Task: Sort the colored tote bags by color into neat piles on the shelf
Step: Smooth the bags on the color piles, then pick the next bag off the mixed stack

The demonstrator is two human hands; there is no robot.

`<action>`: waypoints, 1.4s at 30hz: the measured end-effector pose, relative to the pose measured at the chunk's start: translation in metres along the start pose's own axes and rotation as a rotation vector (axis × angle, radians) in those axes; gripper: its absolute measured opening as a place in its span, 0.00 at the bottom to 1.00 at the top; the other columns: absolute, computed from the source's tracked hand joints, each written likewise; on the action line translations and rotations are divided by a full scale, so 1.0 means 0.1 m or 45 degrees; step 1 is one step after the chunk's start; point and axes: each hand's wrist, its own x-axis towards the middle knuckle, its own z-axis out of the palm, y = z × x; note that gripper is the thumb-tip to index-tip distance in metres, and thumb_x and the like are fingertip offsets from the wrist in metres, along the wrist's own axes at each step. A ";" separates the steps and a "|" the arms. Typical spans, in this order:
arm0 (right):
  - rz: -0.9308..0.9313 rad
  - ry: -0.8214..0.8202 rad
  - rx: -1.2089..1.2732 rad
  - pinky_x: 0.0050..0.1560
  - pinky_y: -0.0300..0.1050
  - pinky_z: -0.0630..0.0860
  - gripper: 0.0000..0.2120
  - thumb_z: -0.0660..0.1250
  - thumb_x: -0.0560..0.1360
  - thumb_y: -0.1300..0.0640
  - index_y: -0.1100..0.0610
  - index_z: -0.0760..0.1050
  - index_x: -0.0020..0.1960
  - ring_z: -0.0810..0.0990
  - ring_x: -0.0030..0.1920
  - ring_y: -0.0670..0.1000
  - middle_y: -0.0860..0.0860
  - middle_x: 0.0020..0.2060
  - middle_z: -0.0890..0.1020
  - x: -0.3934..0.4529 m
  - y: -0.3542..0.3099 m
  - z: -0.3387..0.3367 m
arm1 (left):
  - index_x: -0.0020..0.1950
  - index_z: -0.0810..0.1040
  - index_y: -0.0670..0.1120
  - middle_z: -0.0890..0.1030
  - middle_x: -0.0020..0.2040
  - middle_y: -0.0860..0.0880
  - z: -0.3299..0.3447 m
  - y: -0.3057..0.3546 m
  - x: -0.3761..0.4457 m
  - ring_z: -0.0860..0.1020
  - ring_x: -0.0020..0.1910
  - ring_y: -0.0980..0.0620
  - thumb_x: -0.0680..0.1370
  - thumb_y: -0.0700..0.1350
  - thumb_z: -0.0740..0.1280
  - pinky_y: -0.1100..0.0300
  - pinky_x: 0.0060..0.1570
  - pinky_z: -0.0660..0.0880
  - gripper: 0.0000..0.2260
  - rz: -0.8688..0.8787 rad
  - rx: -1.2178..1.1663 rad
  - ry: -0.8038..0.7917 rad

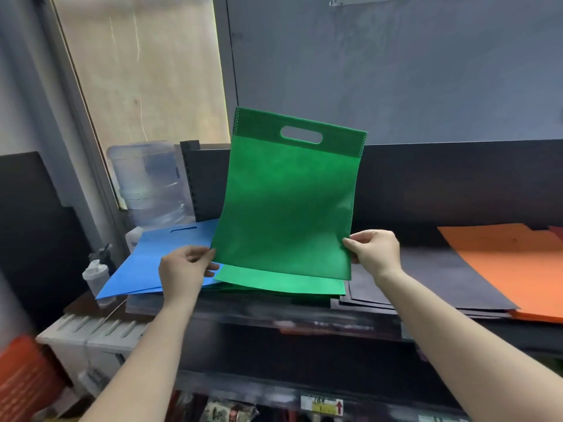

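Green tote bag (286, 205) stands upright, its lower corners pinched by left hand (182, 274) and right hand (376, 252); green pile (283, 284) lies beneath both hands.

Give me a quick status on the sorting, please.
Left hand, right hand pinching green bag upright. Green pile directly below. Nothing in the way.
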 end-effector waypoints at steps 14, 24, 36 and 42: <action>0.003 -0.088 -0.696 0.46 0.41 0.74 0.06 0.72 0.74 0.58 0.61 0.83 0.48 0.81 0.50 0.55 0.55 0.49 0.84 0.13 0.32 0.39 | 0.44 0.79 0.36 0.80 0.33 0.43 0.09 -0.32 0.23 0.79 0.25 0.56 0.73 0.35 0.72 0.62 0.28 0.77 0.03 -0.108 0.489 -0.294; -0.678 -0.211 -1.670 0.48 0.45 0.67 0.18 0.60 0.78 0.43 0.54 0.75 0.58 0.75 0.57 0.54 0.50 0.55 0.77 0.37 0.09 -0.18 | 0.62 0.72 0.46 0.73 0.59 0.48 0.71 0.28 0.23 0.70 0.59 0.47 0.78 0.59 0.58 0.55 0.52 0.68 0.20 0.636 1.774 -0.542; -0.710 -0.191 -2.239 0.47 0.45 0.63 0.20 0.54 0.78 0.42 0.53 0.74 0.58 0.74 0.58 0.52 0.50 0.57 0.76 0.57 -0.15 -2.05 | 0.61 0.70 0.46 0.74 0.61 0.47 2.78 1.45 -0.49 0.71 0.61 0.46 0.78 0.56 0.59 0.54 0.56 0.65 0.18 1.240 1.652 -0.820; -0.426 -0.046 -2.235 0.49 0.46 0.65 0.21 0.55 0.78 0.40 0.53 0.72 0.61 0.74 0.58 0.53 0.51 0.57 0.76 0.48 0.01 -3.26 | 0.63 0.71 0.48 0.73 0.60 0.48 3.68 1.93 -1.31 0.70 0.62 0.47 0.76 0.55 0.61 0.55 0.54 0.64 0.18 1.274 1.456 -0.948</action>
